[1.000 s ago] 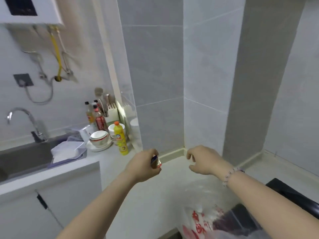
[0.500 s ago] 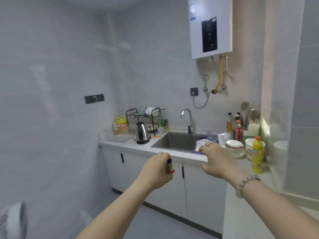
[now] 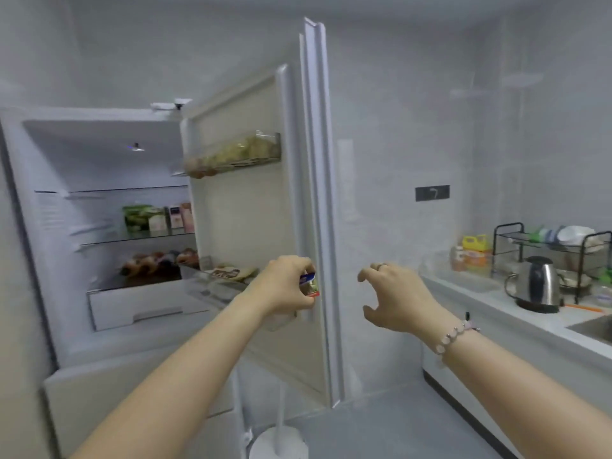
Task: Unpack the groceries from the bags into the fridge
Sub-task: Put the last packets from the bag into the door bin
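The fridge [image 3: 59, 326] stands open at the left, its door [image 3: 251, 207] swung out toward me. My left hand [image 3: 281, 286] grips a small packet [image 3: 309, 285] with a blue and red wrapper, held in front of the door's lower edge. My right hand [image 3: 394, 299] hovers to the right of the door with fingers loosely curled and nothing in it. Packets stand on the middle shelf [image 3: 155, 218] and more food lies on the shelf below [image 3: 155, 265]. The grocery bags are out of view.
A door bin [image 3: 231, 154] holds yellowish items, and a lower door bin [image 3: 228, 274] holds a flat packet. A counter [image 3: 496, 303] at the right carries a steel kettle [image 3: 536, 283], a dish rack [image 3: 556, 246] and yellow bottles [image 3: 473, 251]. A white fan base [image 3: 278, 442] stands on the floor.
My view has swung left from the counter corner with the bag, past the sink, to the open fridge. The left hand has kept hold of the small packet throughout.
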A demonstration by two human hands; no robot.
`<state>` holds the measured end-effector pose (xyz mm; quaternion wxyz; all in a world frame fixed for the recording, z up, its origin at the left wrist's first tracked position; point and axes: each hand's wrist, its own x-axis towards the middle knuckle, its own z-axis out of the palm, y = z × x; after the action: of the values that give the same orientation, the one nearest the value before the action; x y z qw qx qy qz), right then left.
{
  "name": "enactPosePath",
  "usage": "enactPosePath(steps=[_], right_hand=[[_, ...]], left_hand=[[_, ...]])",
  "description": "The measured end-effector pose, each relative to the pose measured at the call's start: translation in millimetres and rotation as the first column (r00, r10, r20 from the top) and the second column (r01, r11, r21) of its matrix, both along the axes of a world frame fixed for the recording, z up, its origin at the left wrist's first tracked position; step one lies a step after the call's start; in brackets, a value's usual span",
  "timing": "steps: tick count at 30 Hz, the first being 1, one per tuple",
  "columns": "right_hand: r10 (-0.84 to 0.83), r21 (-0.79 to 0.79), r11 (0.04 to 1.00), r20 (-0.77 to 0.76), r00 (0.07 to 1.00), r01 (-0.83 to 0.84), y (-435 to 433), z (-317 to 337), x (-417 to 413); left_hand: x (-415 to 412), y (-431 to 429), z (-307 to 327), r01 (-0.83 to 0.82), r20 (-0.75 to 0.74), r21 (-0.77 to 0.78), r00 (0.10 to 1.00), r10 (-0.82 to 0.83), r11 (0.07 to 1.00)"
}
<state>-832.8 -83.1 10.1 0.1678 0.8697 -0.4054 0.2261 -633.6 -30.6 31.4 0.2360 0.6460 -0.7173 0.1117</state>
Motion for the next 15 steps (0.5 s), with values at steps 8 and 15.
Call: enactPosePath(steps=[8,15], right_hand=[[0.078,-0.031,0.997,0.060,0.995,-0.076,-17.2,5.0,100.6],[0.109,-0.115,0.988,0.064,0.992,-0.101,-42.3,9.3,103.8]], left_hand=[[120.1,-13.0,29.5,-0.135,-0.042,0.030,0.990,0.136,0.990],[130.1,-74.2,14.8,-0.102,0.054,0.179,0.994,0.094,0.979]])
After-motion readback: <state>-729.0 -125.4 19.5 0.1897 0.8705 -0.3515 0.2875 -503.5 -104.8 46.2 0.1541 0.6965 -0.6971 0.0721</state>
